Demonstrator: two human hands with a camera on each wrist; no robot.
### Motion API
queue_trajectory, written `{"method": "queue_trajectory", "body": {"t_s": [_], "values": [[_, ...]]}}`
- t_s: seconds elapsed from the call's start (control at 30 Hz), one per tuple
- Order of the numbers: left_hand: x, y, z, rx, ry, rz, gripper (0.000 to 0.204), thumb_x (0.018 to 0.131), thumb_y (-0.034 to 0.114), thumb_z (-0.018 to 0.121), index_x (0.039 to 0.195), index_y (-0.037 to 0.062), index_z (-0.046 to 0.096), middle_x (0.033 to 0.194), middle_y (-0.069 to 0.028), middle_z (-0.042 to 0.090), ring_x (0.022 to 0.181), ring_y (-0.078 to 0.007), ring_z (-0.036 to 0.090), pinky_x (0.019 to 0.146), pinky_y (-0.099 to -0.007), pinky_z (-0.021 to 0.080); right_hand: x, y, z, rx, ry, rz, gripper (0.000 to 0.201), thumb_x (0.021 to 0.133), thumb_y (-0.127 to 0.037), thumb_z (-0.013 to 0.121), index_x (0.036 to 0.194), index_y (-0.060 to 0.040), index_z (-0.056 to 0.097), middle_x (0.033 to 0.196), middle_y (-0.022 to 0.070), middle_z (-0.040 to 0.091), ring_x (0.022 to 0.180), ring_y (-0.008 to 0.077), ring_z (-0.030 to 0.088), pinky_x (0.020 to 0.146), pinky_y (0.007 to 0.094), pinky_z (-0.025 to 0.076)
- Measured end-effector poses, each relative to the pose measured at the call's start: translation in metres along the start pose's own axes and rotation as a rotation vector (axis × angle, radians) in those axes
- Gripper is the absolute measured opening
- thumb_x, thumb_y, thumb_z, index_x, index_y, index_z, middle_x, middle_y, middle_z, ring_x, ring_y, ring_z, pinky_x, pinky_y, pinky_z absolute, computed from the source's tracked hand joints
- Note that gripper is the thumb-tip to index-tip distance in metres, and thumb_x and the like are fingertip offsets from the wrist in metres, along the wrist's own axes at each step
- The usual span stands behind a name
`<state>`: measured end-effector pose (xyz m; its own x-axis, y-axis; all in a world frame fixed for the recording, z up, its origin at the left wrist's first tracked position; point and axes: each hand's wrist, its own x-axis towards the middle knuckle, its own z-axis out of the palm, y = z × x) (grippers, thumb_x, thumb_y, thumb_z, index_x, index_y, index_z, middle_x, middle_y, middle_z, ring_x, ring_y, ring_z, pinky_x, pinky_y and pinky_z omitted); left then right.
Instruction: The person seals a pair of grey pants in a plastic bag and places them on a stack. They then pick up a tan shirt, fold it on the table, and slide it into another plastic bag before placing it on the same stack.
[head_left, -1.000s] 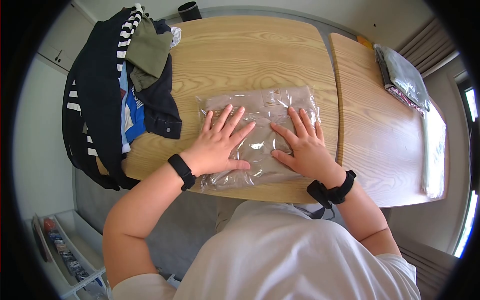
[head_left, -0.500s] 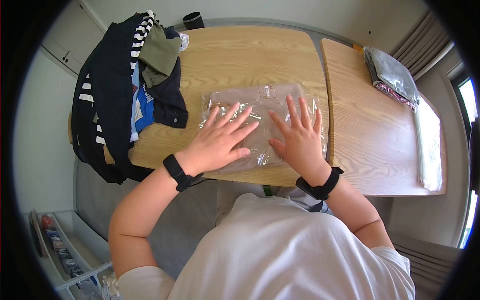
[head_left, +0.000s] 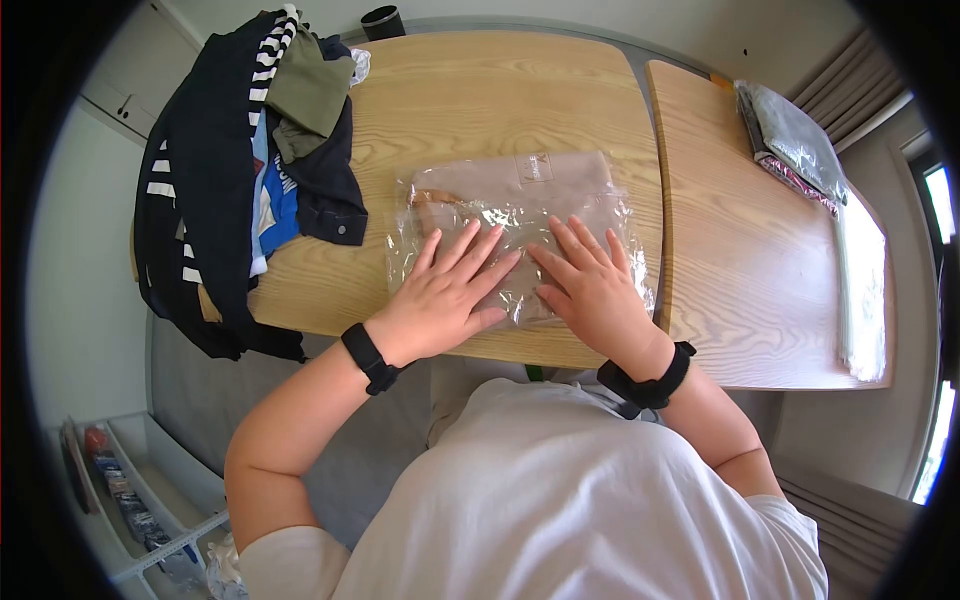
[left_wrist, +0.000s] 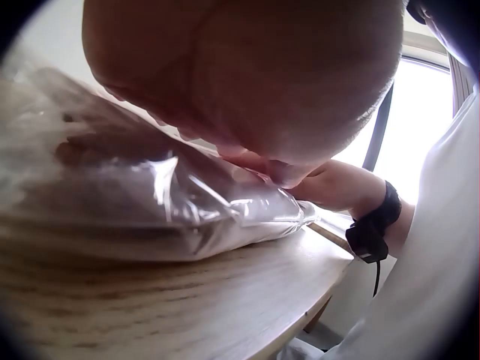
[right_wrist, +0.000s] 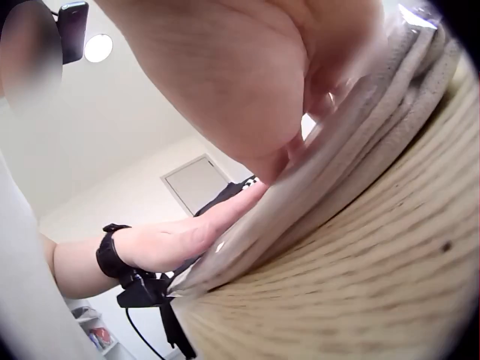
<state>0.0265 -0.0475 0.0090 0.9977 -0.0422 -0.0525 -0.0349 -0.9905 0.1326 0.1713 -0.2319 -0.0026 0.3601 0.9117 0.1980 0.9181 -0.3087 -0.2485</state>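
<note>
A folded beige garment (head_left: 480,183) lies inside a clear plastic bag (head_left: 400,262) on the table, with a small printed mark near its far edge. My left hand (head_left: 440,298) rests on the left half of the bag, fingers straight and spread. On the right half, my right hand (head_left: 600,298) rests the same way, the two thumbs pointing toward each other. The left wrist view shows the shiny, creased side of the bag (left_wrist: 161,199) beneath the left palm. Soft stacked folds of the garment (right_wrist: 322,184) show in the right wrist view.
A heap of dark, striped, olive and blue clothes (head_left: 205,170) hangs over the table's left side. On the adjoining right table (head_left: 745,250) lie bagged clothes (head_left: 795,135) and a stack of clear bags (head_left: 862,300). A black bin (head_left: 382,22) stands behind.
Both hands have slid over the bag toward its near edge, uncovering more of the garment's far part. The bag now lies a little farther from the table's near edge.
</note>
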Motion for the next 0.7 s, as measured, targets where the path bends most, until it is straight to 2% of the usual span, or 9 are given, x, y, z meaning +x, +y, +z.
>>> {"method": "queue_trajectory", "body": {"t_s": [0.1, 0.3, 0.53, 0.6, 0.7], "values": [[0.003, -0.006, 0.006, -0.010, -0.006, 0.011, 0.067, 0.091, 0.047, 0.048, 0.146, 0.0159, 0.027, 0.154, -0.0116, 0.016, 0.142, -0.0329, 0.012, 0.110, -0.0565, 0.013, 0.003, 0.005, 0.001, -0.087, 0.020, 0.065, 0.051, 0.086, -0.042, 0.058, 0.134, -0.0265, 0.048, 0.144, 0.0078, 0.038, 0.135, 0.0314, 0.031, 0.106, 0.0586, 0.024], [0.006, -0.010, 0.012, -0.068, -0.036, -0.002, 0.068, 0.089, 0.047, 0.052, 0.145, 0.0162, 0.029, 0.154, -0.0122, 0.014, 0.142, -0.0345, 0.011, 0.110, -0.0584, 0.013, 0.004, 0.010, 0.005, -0.065, -0.046, 0.098, 0.056, 0.084, -0.048, 0.058, 0.135, -0.0288, 0.046, 0.146, 0.0079, 0.036, 0.135, 0.0342, 0.029, 0.101, 0.0636, 0.026], [0.009, -0.013, 0.008, -0.101, -0.101, -0.005, 0.069, 0.088, 0.047, 0.053, 0.145, 0.0156, 0.029, 0.153, -0.0152, 0.014, 0.141, -0.0370, 0.009, 0.109, -0.0596, 0.012, 0.007, 0.012, 0.004, -0.064, -0.055, 0.114, 0.056, 0.083, -0.050, 0.059, 0.134, -0.0292, 0.047, 0.145, 0.0074, 0.036, 0.134, 0.0342, 0.031, 0.100, 0.0624, 0.027], [0.010, -0.013, 0.010, -0.076, -0.059, 0.013, 0.068, 0.089, 0.052, 0.050, 0.145, 0.0177, 0.030, 0.153, -0.0135, 0.017, 0.141, -0.0360, 0.013, 0.108, -0.0598, 0.015, 0.006, 0.012, 0.005, -0.048, -0.046, 0.094, 0.056, 0.083, -0.050, 0.059, 0.134, -0.0292, 0.047, 0.145, 0.0072, 0.036, 0.133, 0.0340, 0.032, 0.101, 0.0618, 0.028], [0.009, -0.019, 0.009, -0.138, -0.168, 0.003, 0.072, 0.090, 0.057, 0.045, 0.147, 0.0173, 0.026, 0.155, -0.0131, 0.009, 0.143, -0.0345, 0.003, 0.110, -0.0589, 0.006, 0.001, 0.012, 0.006, -0.056, -0.026, 0.091, 0.056, 0.085, -0.048, 0.058, 0.136, -0.0291, 0.045, 0.146, 0.0074, 0.035, 0.134, 0.0340, 0.031, 0.101, 0.0611, 0.027]]}}
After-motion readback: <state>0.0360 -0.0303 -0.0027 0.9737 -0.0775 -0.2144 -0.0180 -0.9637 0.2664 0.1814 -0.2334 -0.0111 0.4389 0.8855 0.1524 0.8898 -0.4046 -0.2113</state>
